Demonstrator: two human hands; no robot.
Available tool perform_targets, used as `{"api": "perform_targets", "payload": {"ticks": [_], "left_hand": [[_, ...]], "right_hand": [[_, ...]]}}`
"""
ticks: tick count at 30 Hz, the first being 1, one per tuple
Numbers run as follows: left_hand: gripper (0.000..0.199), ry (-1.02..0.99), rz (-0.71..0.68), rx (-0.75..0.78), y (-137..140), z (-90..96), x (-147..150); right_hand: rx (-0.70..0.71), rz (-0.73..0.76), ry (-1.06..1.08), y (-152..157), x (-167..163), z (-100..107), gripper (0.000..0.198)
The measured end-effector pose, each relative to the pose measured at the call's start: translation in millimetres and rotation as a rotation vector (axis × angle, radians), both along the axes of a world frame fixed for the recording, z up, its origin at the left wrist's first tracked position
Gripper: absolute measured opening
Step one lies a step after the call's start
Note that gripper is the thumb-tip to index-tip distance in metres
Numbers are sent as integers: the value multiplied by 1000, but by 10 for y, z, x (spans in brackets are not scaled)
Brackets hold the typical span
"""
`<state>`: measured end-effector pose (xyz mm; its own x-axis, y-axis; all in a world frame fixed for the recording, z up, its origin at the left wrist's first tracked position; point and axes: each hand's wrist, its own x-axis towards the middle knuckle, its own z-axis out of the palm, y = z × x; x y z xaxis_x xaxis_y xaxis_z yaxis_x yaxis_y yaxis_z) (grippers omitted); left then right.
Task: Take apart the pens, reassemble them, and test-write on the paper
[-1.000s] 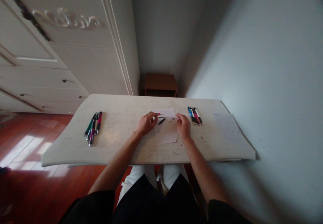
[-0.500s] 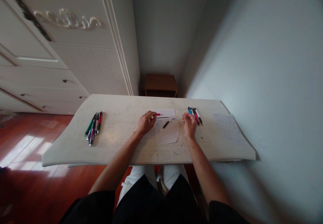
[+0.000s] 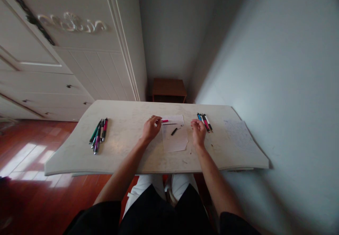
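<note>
On a sheet of paper (image 3: 176, 144) lies a short pink pen part (image 3: 164, 121). My left hand (image 3: 152, 127) is just left of it, fingers loosely curled with a small gap at the thumb. Below the pink part are a thin dark refill (image 3: 169, 124) and a short black pen part (image 3: 174, 131). My right hand (image 3: 198, 131) hovers right of the paper with thumb and fingers pinched together; anything between them is too small to name. Just beyond it, several pens (image 3: 205, 122) lie side by side.
Another group of pens (image 3: 98, 134), green, purple and red, lies at the left of the white table (image 3: 124, 157). A scribbled sheet (image 3: 239, 134) rests near the right edge by the wall (image 3: 291, 86). A white cabinet (image 3: 87, 62) and a small wooden stool (image 3: 169, 86) stand behind.
My left hand has drawn back a little to the left, and more of the pink pen part shows on the paper. My right hand has barely moved.
</note>
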<state>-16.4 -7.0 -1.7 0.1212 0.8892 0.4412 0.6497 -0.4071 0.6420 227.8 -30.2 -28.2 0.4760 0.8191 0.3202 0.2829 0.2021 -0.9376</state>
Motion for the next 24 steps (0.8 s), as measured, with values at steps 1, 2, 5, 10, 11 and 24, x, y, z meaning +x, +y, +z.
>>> {"api": "perform_targets", "payload": {"ticks": [1,2,5,10,11,24], "left_hand": [[15,5,5,0,4,-2,-3],[15,14,10,1,8,-4,-5],[17,75,21,21,21,-18,-13],[27,206,42,-10,42,-51,-35],[29,225,46,-23,44,-55,-39],[25,262,39,-69,64,-43,-70]], "right_hand": [[-3,-2,19,-2,-3,8,37],[-5,-6,47,-5,-8,20,36],[-3,-13,92,-12,-28,54,35],[-12,-9,109,-14,-44,68,34],[-13,-6,114,-14,-44,68,33],[-43,12,112,-23,-35,70,29]]}}
